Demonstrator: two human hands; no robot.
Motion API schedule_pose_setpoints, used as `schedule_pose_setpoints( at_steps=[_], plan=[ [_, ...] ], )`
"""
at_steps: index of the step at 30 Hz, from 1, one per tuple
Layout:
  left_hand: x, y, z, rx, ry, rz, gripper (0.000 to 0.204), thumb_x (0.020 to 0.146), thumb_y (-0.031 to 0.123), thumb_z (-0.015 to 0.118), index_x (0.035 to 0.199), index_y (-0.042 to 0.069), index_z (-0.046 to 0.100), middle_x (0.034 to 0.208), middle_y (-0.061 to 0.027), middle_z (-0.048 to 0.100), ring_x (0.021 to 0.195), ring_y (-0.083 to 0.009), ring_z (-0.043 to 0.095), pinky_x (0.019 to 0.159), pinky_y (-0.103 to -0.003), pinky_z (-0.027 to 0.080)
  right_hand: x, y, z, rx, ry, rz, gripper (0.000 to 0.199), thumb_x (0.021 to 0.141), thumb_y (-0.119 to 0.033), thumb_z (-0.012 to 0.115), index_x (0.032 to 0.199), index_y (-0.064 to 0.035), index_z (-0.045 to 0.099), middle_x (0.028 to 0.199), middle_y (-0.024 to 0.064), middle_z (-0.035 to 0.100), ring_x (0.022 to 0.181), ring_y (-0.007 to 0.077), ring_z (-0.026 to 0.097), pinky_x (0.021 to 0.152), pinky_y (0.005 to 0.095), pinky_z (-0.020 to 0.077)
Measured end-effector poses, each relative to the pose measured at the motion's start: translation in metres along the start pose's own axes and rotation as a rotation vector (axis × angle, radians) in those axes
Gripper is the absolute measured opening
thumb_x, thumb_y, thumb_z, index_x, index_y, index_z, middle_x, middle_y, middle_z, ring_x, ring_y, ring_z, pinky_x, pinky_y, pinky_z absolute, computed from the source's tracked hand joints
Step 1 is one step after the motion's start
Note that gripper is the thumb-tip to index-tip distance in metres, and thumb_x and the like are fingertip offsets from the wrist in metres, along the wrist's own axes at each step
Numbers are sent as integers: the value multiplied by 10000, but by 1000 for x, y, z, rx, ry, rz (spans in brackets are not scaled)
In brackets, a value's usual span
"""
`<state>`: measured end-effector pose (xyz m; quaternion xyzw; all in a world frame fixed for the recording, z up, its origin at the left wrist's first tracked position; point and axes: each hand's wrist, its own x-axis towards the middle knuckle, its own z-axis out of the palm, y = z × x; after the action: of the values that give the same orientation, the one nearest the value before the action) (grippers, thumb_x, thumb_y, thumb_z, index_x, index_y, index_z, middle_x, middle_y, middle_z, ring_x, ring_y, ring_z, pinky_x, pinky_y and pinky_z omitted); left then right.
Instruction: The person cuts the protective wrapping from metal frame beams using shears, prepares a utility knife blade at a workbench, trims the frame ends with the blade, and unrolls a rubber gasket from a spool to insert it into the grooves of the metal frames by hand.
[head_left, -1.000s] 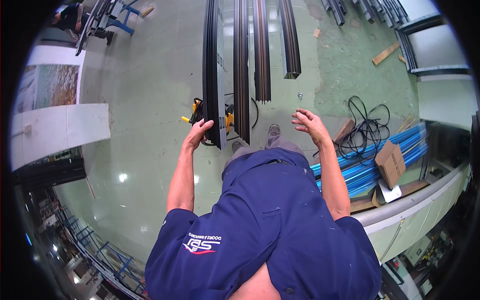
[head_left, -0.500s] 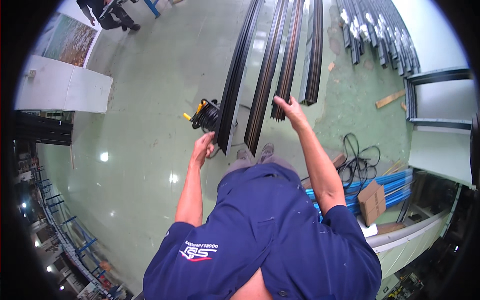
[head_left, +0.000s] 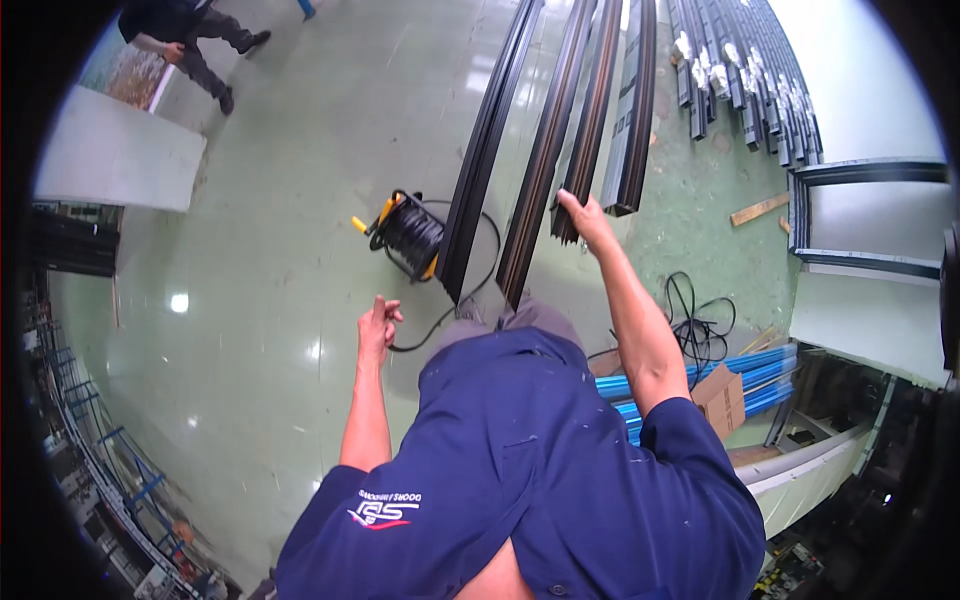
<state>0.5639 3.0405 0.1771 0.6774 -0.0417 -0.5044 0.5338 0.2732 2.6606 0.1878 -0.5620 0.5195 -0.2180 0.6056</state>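
Four long dark metal profiles extend away from me, side by side above the floor. My right hand (head_left: 590,222) grips the near end of the third profile (head_left: 588,130) from the left, with its thumb over the top and its other fingers partly hidden. To its right is the widest profile (head_left: 632,110). The second profile (head_left: 545,150) and the leftmost profile (head_left: 482,150) have slanted ends close to my body. My left hand (head_left: 377,328) is off to the left, apart from the profiles, empty with its fingers loosely spread.
A black cable reel (head_left: 412,235) with yellow parts stands on the green floor, its cable curving beneath the profiles. More wrapped profiles (head_left: 745,80) lie at far right. Loose black cable (head_left: 700,320), blue strips (head_left: 770,375) and a cardboard box (head_left: 720,400) are nearer. Another person (head_left: 195,45) walks at far left.
My left hand has moved left and down, away from the leftmost profile's end. My right thumb has come down onto the third profile. The other person has come nearer.
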Motion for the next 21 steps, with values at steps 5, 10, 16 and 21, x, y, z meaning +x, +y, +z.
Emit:
schedule_pose_setpoints(
  at_steps=[5, 10, 16, 21],
  plan=[
    [-16, 3, 31, 184, -48, -14, 357, 920, 355, 672, 1014, 11, 690, 656, 24, 549, 470, -26, 394, 398, -206, 243, -6, -24, -5, -179, -49, 51, 603, 869, -507, 680, 1170, 7, 589, 971, 72, 657, 871, 157, 616, 798, 317, 502],
    [-44, -16, 62, 320, -121, -62, 206, 856, 238, 721, 897, 38, 739, 649, 35, 563, 530, -48, 429, 471, -232, 312, -5, -26, -7, -249, -166, 105, 699, 875, -589, 632, 1219, 15, 568, 1036, 110, 657, 942, 189, 618, 858, 331, 489],
    [-87, -7, 146, 428, -243, -52, 242, 861, 232, 695, 921, 2, 740, 721, -17, 646, 642, -81, 529, 575, -260, 419, -15, -16, -33, -325, -218, 34, 797, 908, -613, 565, 1342, 51, 492, 1288, 231, 586, 1225, 292, 544, 1035, 380, 398],
    [-114, 25, 247, 544, -149, 126, 272, 853, 239, 715, 937, -20, 725, 771, -48, 700, 720, -121, 604, 698, -294, 500, -34, 20, -101, -173, -739, 133, 529, 955, -432, 608, 1207, 34, 629, 1085, 139, 695, 1011, 207, 677, 838, 336, 552]
  ],
)
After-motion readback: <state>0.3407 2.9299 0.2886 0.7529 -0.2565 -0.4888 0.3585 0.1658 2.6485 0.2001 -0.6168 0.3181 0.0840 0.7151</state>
